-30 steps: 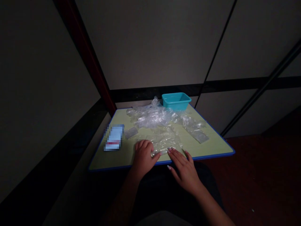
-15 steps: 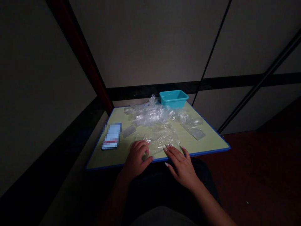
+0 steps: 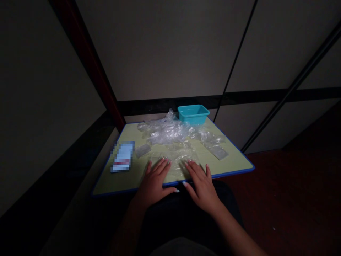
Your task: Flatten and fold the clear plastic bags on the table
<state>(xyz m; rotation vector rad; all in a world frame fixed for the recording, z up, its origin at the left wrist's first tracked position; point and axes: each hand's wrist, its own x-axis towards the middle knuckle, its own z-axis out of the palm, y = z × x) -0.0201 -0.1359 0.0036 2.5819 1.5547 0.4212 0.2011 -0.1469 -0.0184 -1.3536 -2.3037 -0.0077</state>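
A clear plastic bag (image 3: 179, 164) lies spread near the front edge of the small table (image 3: 234, 161). My left hand (image 3: 154, 183) rests flat on the bag's left side, fingers stretched forward and thumb out past the table edge. On the bag's right side lies my right hand (image 3: 201, 185), its fingers spread and its thumb pointing inward. Neither hand grips anything. Behind the flat bag is a heap of crumpled clear plastic bags (image 3: 170, 131). One folded clear bag (image 3: 143, 150) sits left of it, and another flattened bag (image 3: 217, 151) reaches out to the right.
A turquoise plastic basin (image 3: 193, 114) stands at the table's back right, touching the heap. At the left edge lies a phone (image 3: 123, 156) with a blurred, lit screen. Panelled walls (image 3: 170, 49) close off the back and left. Reddish floor (image 3: 279, 192) shows at right.
My left hand has flattened, its curled fingers now stretched out on the bag. My right hand stays spread in nearly the same place. The whole view has shifted slightly.
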